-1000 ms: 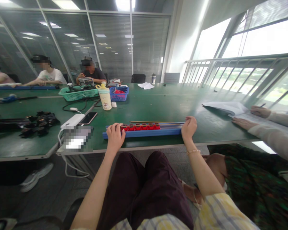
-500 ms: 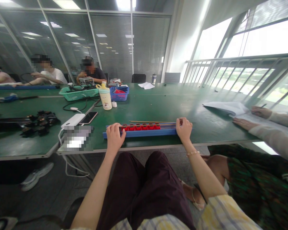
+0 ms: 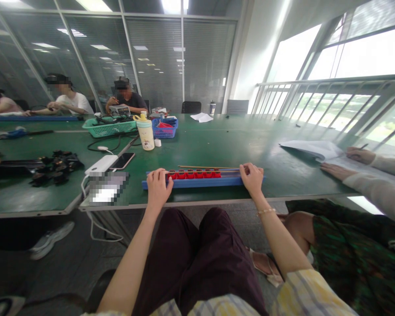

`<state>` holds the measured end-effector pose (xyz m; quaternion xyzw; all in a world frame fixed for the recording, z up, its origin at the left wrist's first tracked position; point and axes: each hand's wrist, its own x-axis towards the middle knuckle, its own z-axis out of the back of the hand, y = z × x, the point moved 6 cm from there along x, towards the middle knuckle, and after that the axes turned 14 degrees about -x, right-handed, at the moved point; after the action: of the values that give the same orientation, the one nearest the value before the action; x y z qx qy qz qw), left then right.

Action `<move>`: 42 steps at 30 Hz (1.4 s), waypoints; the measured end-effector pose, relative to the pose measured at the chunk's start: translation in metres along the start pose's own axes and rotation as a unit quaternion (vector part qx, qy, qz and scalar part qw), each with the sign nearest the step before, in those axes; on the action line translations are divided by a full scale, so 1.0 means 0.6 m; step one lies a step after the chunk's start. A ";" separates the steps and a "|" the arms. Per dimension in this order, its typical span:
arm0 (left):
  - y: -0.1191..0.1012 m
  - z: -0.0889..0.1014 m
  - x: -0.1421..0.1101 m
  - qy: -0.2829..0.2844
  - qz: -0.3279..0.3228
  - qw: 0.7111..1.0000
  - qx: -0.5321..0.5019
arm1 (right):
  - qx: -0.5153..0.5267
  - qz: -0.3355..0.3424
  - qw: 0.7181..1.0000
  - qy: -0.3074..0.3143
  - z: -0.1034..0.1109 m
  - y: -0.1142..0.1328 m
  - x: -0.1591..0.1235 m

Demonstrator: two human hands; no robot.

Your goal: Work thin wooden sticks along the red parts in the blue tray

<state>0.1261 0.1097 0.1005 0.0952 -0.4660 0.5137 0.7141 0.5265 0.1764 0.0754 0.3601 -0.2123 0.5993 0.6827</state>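
A long blue channel-shaped tray (image 3: 200,183) lies across the table in front of me. A row of several red, cup-like pieces (image 3: 197,174) stands inside it, and a thin rod runs along them. My left hand (image 3: 158,182) is closed round the tray's left end, thumb on the near side, partly covering the leftmost pieces. At the right end, my right hand (image 3: 252,177) has its fingers curled in a pinch where the thin rod ends; the fingertips are partly hidden. Just behind the tray lies a loose thin stick (image 3: 204,166).
Left of the tray are a phone (image 3: 123,161), a white power bank (image 3: 101,164) and cables. Farther back stand a cup (image 3: 146,136), a green basket (image 3: 110,128) and a blue basket (image 3: 165,131). A co-worker's hands rest on paper (image 3: 311,148) at the right.
My right hand has shifted very slightly at the tray's right end. The tray, the red pieces and my left hand look otherwise the same; the view has moved a little.
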 end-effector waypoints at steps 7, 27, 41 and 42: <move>0.001 -0.001 -0.001 0.010 -0.001 1.000 0.010 | 0.014 0.017 1.000 -0.005 0.002 0.005 0.000; 0.002 -0.002 -0.001 -0.003 -0.003 1.000 -0.002 | 0.064 0.014 0.997 -0.033 0.011 0.005 0.001; 0.000 -0.002 0.000 -0.007 -0.012 1.000 0.001 | 0.064 -0.014 0.994 -0.093 0.013 -0.013 0.000; 0.001 -0.002 0.000 -0.007 -0.012 1.000 0.001 | 0.055 -0.022 0.994 -0.089 0.011 -0.015 0.000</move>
<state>0.1262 0.1105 0.0995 0.1054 -0.4696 0.5045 0.7169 0.5364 0.1713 0.0774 0.4536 -0.2314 0.5605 0.6530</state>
